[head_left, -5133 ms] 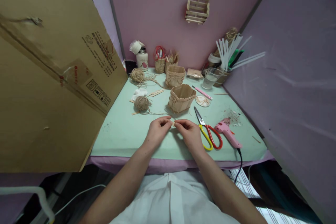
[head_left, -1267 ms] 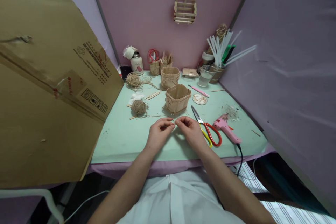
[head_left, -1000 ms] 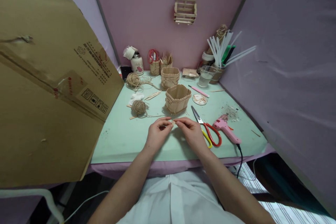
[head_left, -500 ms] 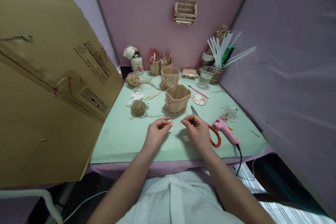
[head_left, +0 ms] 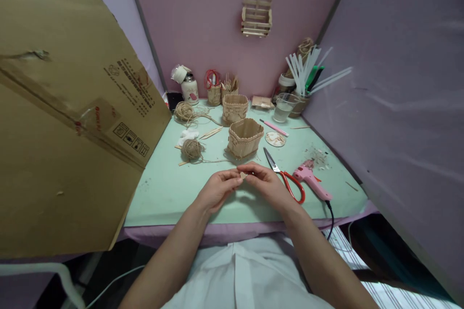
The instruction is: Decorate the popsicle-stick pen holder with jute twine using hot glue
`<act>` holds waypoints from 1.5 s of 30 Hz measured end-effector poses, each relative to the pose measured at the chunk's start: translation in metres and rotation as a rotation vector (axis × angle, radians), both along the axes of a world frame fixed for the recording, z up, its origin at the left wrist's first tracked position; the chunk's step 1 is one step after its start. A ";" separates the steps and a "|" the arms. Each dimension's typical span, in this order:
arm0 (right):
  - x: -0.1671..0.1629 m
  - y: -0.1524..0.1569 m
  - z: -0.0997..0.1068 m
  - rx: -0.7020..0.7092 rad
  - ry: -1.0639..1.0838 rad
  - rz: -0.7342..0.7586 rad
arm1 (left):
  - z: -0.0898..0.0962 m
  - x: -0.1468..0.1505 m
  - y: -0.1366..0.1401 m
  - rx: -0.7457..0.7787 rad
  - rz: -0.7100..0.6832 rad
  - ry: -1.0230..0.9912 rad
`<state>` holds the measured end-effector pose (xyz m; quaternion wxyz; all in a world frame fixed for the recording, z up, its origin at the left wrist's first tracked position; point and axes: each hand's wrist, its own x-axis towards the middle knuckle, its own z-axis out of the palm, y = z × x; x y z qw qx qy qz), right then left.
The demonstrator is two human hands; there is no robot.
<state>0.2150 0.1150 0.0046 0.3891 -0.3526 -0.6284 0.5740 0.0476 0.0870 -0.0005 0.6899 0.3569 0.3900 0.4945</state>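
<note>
My left hand (head_left: pixel 222 186) pinches a small pale wooden piece (head_left: pixel 243 175), roughly heart-shaped, between thumb and fingertips. From the other side, the fingertips of my right hand (head_left: pixel 264 181) close on the same piece. Just beyond both hands stands an open basket of wooden slats (head_left: pixel 245 138) with a scalloped rim. To the right of my right hand lie red-handled scissors (head_left: pixel 290 181), blades pointing away. A pink glue gun (head_left: pixel 312 179) rests beside them. Left of the basket sits a ball of twine (head_left: pixel 192 148), its loose strand running toward the basket.
A second slat basket (head_left: pixel 235 108) stands behind the first. A round dish of pale pieces (head_left: pixel 275 139) and a pink pen-like tool (head_left: pixel 274 127) lie to the right. At the back right are a plastic cup (head_left: pixel 283 108) and white glue sticks (head_left: pixel 304 67). A big cardboard sheet (head_left: pixel 72 130) rises at left.
My hands have come together from apart. My right hand has moved left, and its fingertips now meet the small piece at my left hand. The scissors' blades are uncovered more.
</note>
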 end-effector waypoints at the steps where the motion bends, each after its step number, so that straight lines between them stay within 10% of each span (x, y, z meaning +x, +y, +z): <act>1: 0.000 0.000 0.001 0.006 -0.003 0.009 | 0.000 0.000 0.000 -0.006 -0.009 -0.008; 23: -0.011 -0.007 -0.001 -0.042 0.064 -0.149 | 0.001 0.005 0.002 0.036 0.139 0.024; 39: -0.024 -0.007 -0.007 -0.039 0.044 -0.370 | -0.014 0.006 0.002 0.357 0.336 0.573; 45: -0.002 -0.003 0.004 0.117 -0.260 -0.241 | -0.014 0.004 0.001 0.517 0.361 0.687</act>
